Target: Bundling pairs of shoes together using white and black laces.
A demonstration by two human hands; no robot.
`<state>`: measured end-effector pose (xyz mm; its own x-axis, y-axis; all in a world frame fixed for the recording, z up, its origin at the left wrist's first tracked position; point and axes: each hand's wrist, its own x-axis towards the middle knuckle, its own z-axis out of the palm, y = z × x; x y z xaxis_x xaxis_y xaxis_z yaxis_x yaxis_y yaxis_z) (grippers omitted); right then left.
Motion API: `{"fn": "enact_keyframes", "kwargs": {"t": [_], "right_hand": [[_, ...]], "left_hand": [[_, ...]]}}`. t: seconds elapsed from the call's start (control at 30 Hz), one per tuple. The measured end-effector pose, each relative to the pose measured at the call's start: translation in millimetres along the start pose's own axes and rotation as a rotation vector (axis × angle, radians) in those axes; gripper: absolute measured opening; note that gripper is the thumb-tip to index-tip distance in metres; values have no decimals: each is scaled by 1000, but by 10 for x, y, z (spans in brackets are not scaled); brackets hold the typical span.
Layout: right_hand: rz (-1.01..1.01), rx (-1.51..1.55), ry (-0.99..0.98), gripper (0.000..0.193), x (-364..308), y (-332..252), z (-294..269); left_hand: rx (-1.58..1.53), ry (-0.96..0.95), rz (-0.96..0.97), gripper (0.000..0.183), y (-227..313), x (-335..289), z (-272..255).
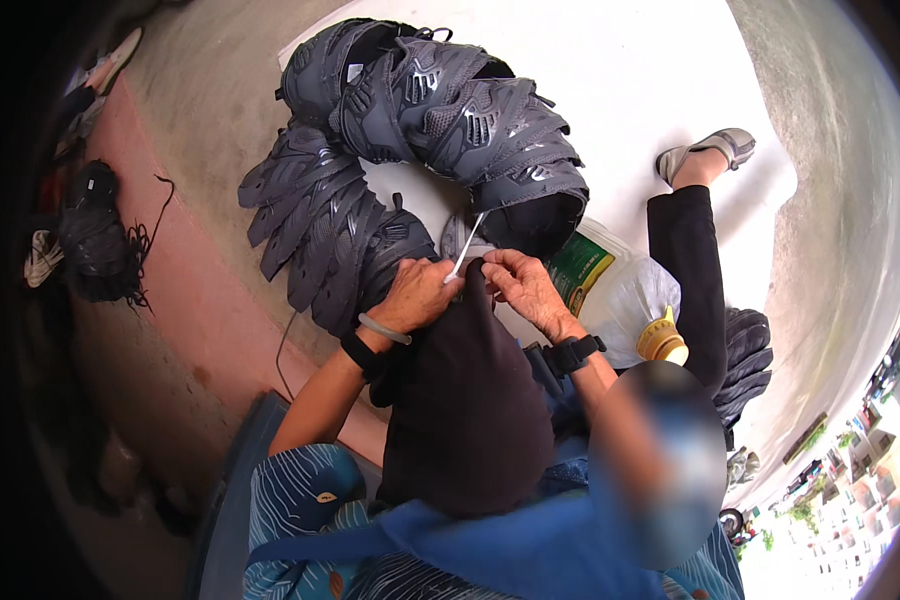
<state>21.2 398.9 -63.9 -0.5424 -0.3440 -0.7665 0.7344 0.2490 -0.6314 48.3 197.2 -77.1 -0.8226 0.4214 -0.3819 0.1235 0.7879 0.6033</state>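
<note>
A long row of dark grey shoe uppers (420, 95), nested one in another, curves round on a white sheet in front of me. A thin white strip (469, 245) runs from the near end of the row down to my left hand. The fingers of my left hand (420, 293) are closed on that strip, above a knee in black trousers (467, 400). Close beside it, my right hand (525, 285) has thumb and fingers pinched together. What lies between those fingertips is too small to make out. Part of a grey shoe (460, 238) shows just beyond my hands.
A large clear plastic bottle (625, 310) with a yellow cap lies right of my right hand. Beyond it stretches a black-trousered leg (685, 270). More dark uppers (745, 365) sit at the right, and another bundle (95, 235) with loose laces lies far left, near another person's foot.
</note>
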Motion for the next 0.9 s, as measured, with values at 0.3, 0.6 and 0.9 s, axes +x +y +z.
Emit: {"fn": "enact_keyframes", "kwargs": {"t": [0.3, 0.6, 0.9], "right_hand": [[-226, 35, 240, 36, -292, -374, -197], [-504, 214, 406, 33, -819, -1198, -604], [-589, 75, 220, 42, -782, -1596, -560]], "left_hand": [[-1008, 293, -330, 31, 376, 532, -1616], [-1032, 233, -14, 24, 822, 713, -2289], [-619, 29, 276, 35, 971, 890, -2001]]}}
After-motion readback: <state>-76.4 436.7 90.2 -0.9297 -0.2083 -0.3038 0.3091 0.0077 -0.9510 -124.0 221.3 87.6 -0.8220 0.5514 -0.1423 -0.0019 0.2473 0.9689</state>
